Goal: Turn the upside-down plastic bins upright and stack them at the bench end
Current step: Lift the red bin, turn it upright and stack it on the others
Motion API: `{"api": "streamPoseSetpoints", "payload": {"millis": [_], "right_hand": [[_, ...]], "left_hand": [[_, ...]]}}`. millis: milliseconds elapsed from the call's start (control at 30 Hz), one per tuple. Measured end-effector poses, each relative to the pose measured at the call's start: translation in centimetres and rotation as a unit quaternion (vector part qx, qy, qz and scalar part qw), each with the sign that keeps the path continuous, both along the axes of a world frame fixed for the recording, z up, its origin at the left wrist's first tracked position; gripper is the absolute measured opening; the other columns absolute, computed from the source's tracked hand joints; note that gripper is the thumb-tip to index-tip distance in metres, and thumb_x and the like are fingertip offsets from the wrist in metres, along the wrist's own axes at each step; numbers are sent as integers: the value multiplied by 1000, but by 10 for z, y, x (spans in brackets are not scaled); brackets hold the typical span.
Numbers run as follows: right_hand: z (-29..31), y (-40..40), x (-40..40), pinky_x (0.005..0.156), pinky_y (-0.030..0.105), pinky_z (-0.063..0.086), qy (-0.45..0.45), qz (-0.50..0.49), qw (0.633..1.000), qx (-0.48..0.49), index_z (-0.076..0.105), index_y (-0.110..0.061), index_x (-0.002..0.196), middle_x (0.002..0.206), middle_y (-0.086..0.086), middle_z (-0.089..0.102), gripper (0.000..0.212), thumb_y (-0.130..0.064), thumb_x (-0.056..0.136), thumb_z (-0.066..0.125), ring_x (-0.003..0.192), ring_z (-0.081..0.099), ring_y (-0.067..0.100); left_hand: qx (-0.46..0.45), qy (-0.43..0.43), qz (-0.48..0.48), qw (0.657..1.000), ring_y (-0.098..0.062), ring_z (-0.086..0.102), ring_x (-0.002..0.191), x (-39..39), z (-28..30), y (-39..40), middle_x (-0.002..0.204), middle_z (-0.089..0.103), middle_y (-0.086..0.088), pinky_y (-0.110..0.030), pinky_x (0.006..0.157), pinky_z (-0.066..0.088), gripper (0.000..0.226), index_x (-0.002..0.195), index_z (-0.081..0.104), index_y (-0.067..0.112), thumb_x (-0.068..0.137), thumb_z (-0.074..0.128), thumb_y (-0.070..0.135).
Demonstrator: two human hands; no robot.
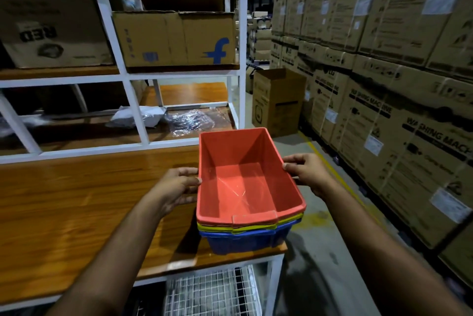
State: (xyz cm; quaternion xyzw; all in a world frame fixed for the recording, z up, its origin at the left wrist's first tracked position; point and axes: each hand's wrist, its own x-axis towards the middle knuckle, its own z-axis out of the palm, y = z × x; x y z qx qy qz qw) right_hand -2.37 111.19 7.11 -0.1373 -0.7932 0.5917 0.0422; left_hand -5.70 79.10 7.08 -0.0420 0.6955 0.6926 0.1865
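Head view: both arms reach forward, the left hand (179,187) and right hand (305,173) set on opposite long sides of the red bin (243,177). It sits upright, nested in a yellow bin (256,226) and a blue bin (245,239) at the bench (76,200) end. Both hands' fingers (294,160) curl over its rim, pinching it.

Dim warehouse light, wide-angle edge bending, blurred corners
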Motion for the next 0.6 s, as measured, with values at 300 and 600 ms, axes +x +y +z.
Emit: {"api": "streamPoseSetpoints", "payload": {"millis": [300, 600], "right_hand": [[-4, -8, 5, 65, 34, 59, 15, -35, 993, 110, 72, -8, 113, 92, 10, 75, 24, -10, 90, 65, 81, 72, 21], [7, -41, 35, 82, 32, 52, 73, -62, 930, 355, 75, -18, 109, 102, 3, 75, 27, -28, 87, 64, 94, 68, 21]], "left_hand": [[-72, 22, 28, 997, -18, 69, 86, 9, 4, 3, 98, 73, -10, -31, 58, 55, 29, 115, 63, 10, 89, 59, -2], [-136, 106, -36, 984, -14, 65, 98, 37, 8, -8, 115, 68, -4, -33, 72, 55, 36, 131, 58, 13, 95, 59, 16]]}}
